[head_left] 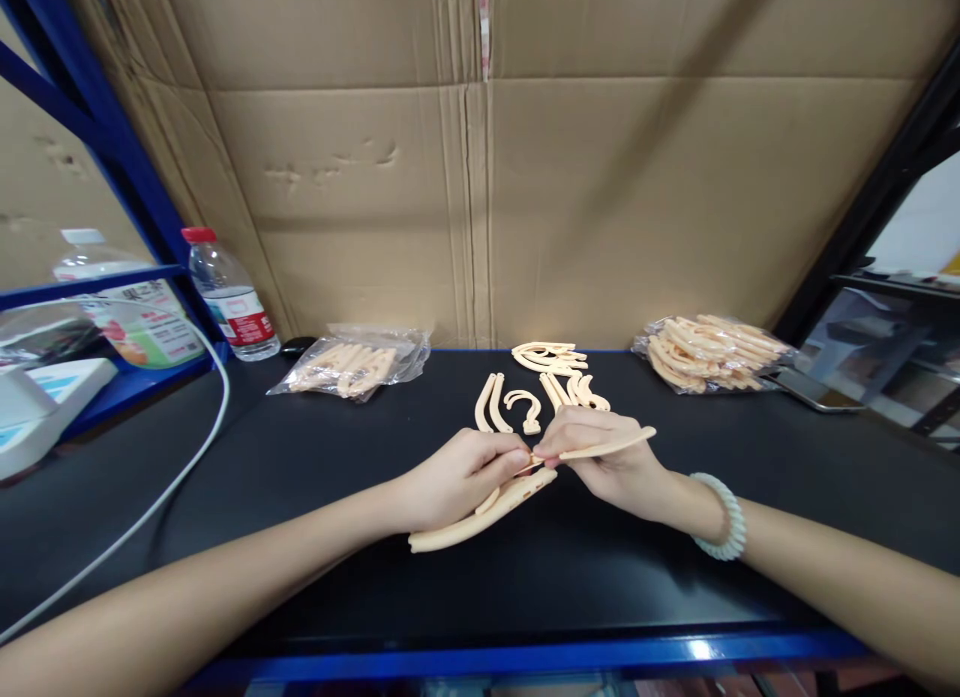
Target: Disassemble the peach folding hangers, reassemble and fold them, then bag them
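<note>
My left hand (474, 474) is closed around a long curved cream-coloured piece (465, 529) with small slots near its right end. Between the fingers of my right hand (606, 459) is a slimmer curved cream-coloured strip (609, 445), its free end pointing right. The fingertips of both hands come together over a small part that is mostly hidden. Just beyond them on the black table lie a pair of curved strips (484, 405), a hook-shaped piece (531, 409), several short pieces (587, 392) and a group of arched pieces (547, 356).
A clear bag of cream-coloured pieces (345, 367) lies at the back left, a fuller bag (709, 352) at the back right beside a phone (817, 389). A red-capped bottle (232, 302) and a white cable (214, 427) are on the left. Cardboard (360, 197) stands behind the table.
</note>
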A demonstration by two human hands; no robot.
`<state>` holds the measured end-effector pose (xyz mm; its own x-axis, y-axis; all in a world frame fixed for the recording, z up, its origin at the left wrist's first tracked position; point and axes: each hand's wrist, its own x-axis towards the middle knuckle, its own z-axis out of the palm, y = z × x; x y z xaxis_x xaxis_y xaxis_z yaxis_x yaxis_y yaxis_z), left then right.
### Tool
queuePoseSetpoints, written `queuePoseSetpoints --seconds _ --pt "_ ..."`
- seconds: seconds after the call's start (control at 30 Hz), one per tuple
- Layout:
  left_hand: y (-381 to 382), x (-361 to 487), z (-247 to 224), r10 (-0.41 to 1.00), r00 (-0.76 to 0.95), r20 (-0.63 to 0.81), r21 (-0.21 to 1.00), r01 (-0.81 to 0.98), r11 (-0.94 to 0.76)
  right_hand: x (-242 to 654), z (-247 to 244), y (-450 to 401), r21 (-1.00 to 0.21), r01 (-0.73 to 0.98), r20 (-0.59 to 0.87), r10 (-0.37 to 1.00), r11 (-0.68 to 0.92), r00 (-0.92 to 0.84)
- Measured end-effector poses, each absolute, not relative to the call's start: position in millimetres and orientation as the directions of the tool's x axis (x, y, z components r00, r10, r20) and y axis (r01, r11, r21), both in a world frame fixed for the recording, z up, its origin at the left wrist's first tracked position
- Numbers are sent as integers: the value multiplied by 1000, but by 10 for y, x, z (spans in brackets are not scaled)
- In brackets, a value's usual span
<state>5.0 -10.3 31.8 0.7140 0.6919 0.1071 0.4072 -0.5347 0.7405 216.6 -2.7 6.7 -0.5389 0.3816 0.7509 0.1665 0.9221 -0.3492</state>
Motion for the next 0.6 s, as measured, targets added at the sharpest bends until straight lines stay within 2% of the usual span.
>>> queuePoseSetpoints --seconds 0.23,0.33,0.4,0.5,0.6 --pt "-80 63 347 689 715 117 748 393 -535 2188 82 -7 -289 179 768 339 941 -543" --pt "-66 84 281 676 734 65 814 353 -462 2175 123 -27 -188 158 771 245 969 -587" --pt "-43 101 212 666 745 16 891 292 -347 2172 195 -29 -177 158 790 236 972 -566" --pt "21 123 131 670 742 -11 988 112 -108 2263 357 49 -322 261 823 405 910 -399" --pt "90 123 117 698 715 30 992 -105 65 2527 487 249 -498 398 728 621 770 -291"
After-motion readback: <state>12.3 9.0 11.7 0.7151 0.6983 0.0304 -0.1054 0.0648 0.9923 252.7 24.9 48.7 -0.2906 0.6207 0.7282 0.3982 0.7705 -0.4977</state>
